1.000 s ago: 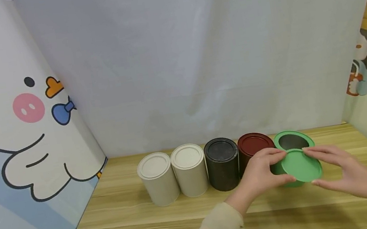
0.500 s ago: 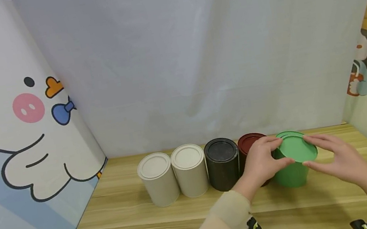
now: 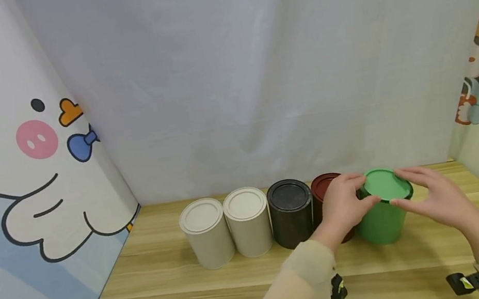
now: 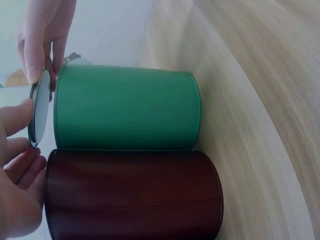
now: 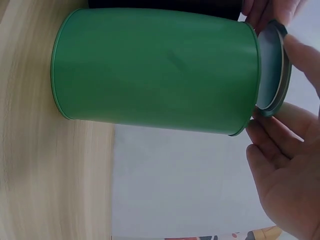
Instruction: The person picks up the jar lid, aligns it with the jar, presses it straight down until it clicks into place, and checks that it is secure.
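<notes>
From my head camera, both my hands are on the green lid (image 3: 385,184), which sits over the mouth of the green can (image 3: 382,223) at the right end of the row. My left hand (image 3: 340,206) pinches the lid's near-left edge with curled fingers, and my right hand (image 3: 435,199) holds its right edge between thumb and fingertips. The dark red can (image 3: 324,187) stands just behind my left hand, touching the green one; further left of that hand are the black can (image 3: 291,214) and two white cans (image 3: 228,227), all lidded, on the wooden table (image 3: 173,296).

From my left wrist, the lid (image 4: 40,107) is tilted and not yet seated: a gap shows between it and the green can's (image 4: 125,107) rim. My left thumb and fingers (image 4: 17,160) close on its lower edge, and my right fingertips (image 4: 37,55) on the far edge. The dark red can (image 4: 130,192) lies flush against the green one.

From my right wrist, the lid (image 5: 274,70) again stands slightly off the rim of the can (image 5: 155,67), my right fingers (image 5: 280,165) curled beneath it.

So I judge the lid is over the opening but pressing it home is left. A second ago it hung lower in front with the can's mouth open; now it covers the mouth.
</notes>
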Demonstrator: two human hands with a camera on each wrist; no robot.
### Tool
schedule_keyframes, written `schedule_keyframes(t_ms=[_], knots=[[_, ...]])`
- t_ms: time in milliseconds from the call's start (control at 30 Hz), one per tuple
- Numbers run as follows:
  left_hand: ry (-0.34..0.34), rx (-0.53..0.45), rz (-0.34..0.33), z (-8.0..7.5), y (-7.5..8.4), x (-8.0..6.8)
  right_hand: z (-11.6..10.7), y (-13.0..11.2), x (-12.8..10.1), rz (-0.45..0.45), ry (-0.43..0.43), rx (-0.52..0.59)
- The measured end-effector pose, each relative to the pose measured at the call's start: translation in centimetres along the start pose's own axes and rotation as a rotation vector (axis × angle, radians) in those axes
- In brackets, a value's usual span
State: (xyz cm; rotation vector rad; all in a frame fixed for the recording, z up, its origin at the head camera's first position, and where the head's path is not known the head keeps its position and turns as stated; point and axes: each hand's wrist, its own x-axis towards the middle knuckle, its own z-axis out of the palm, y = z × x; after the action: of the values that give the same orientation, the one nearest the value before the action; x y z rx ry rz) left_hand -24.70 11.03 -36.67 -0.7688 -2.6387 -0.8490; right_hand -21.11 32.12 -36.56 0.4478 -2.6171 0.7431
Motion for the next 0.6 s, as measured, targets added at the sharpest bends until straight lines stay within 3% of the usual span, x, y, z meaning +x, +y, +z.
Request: schedule_keyframes(t_ms=[233,600], knots=[[-0.001,0.047,-0.032,0.4,0.24,0.25,0.17,0.32,0.27,0.034,-0.022,-0.016],[-0.011,0.209,0.031,0.53,0.52,0.11,0.18,0.86,0.72,0.089,-0.091,-0.02]])
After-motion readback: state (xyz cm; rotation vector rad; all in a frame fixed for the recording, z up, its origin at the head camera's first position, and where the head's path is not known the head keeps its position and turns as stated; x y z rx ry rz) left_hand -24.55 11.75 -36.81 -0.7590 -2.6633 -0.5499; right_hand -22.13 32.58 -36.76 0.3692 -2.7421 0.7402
